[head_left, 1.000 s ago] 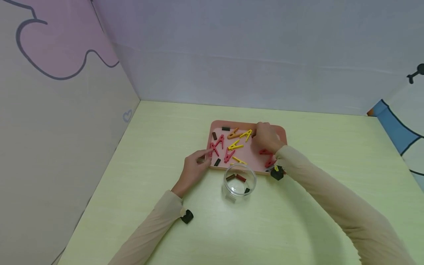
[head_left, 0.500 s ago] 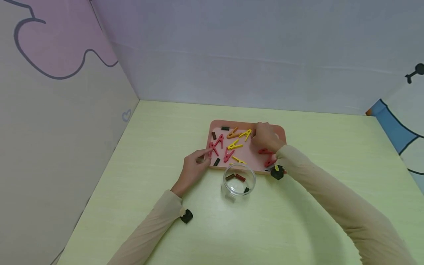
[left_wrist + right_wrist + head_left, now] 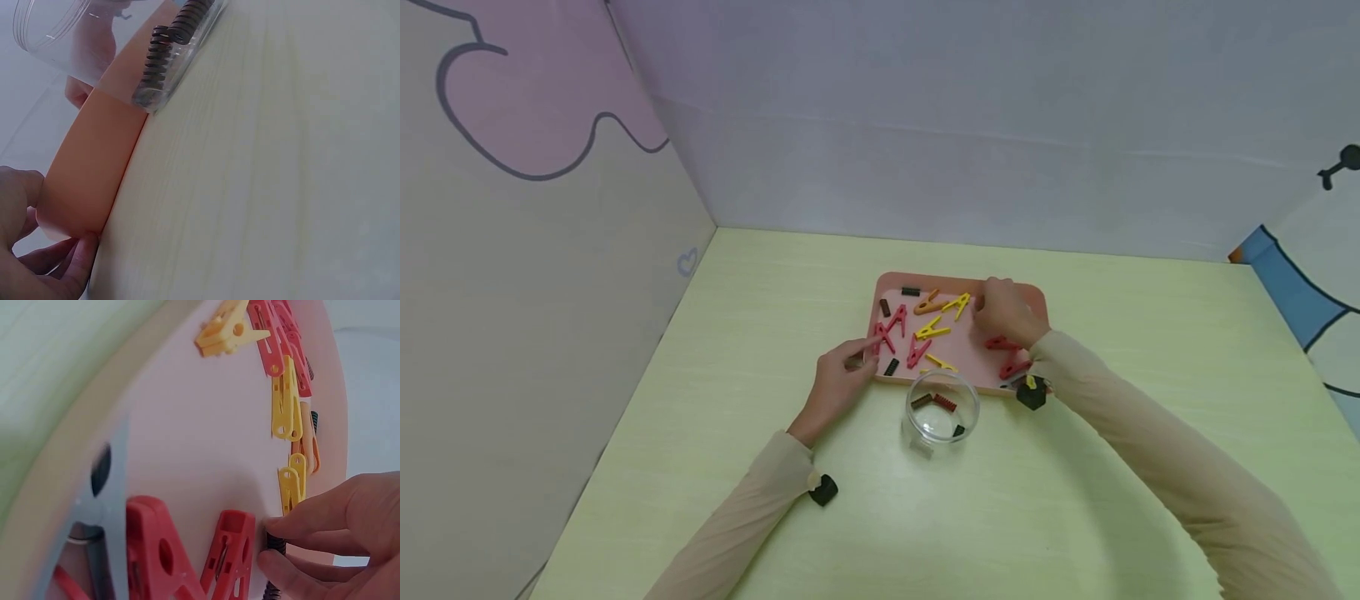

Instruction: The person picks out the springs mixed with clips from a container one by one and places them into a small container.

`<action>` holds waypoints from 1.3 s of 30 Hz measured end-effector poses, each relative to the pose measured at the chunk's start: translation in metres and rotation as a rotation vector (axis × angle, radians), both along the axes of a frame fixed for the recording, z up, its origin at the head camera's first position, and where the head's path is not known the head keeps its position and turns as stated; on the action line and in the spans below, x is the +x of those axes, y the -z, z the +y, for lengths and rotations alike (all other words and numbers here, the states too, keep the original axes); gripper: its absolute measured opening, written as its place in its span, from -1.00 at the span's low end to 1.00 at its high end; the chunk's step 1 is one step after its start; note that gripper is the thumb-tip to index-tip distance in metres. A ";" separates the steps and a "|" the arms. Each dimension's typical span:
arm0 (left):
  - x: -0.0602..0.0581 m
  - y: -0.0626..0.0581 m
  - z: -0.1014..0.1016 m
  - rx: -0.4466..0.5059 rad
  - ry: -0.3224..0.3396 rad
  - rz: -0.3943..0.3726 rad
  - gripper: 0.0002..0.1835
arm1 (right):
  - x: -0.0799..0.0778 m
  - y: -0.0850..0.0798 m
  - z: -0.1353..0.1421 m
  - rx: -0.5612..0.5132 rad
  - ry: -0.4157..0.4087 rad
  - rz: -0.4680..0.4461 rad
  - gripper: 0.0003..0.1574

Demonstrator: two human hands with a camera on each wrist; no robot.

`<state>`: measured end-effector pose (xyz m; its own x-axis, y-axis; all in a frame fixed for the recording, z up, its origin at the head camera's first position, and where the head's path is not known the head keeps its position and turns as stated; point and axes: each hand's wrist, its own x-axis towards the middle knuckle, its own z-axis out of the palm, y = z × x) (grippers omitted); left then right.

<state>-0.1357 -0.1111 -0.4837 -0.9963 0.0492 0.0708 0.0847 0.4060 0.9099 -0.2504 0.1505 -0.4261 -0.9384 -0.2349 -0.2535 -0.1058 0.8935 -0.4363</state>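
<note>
A pink tray [image 3: 964, 358] holds several red clothespins [image 3: 919, 352], yellow clothespins [image 3: 932, 327], an orange clothespin [image 3: 929, 305] and dark springs [image 3: 891, 367]. My left hand [image 3: 842, 373] grips the tray's near left corner, fingers against its wall [image 3: 87, 169] in the left wrist view. Inside the tray's far right part, my right hand [image 3: 1004, 312] pinches a black spring [image 3: 275, 545] between thumb and fingertips, seen in the right wrist view. Just before the tray's near edge stands a clear round jar [image 3: 942, 427] with a few springs [image 3: 945, 403] in it.
The tray and jar stand on a pale yellow-green table [image 3: 775, 300]. A light wall [image 3: 925, 167] rises behind it, and another wall [image 3: 550, 333] borders the left side. Red clothespins [image 3: 228, 550] and a grey flat piece [image 3: 103, 500] lie near my right wrist.
My right hand and wrist have shifted very slightly to the right. My left hand, the tray and the jar stay where they were.
</note>
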 end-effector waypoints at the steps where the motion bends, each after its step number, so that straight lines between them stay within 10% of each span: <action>1: 0.000 0.000 0.000 0.000 0.000 -0.001 -0.65 | 0.000 0.001 0.001 -0.007 -0.003 0.002 -0.69; 14: -0.001 0.001 0.000 -0.013 -0.005 -0.002 -0.66 | 0.007 -0.003 0.016 -0.059 0.015 0.046 -0.95; 39: -0.004 0.001 -0.004 -0.040 -0.008 0.020 -0.66 | 0.019 0.000 0.028 -0.272 0.008 0.113 -0.85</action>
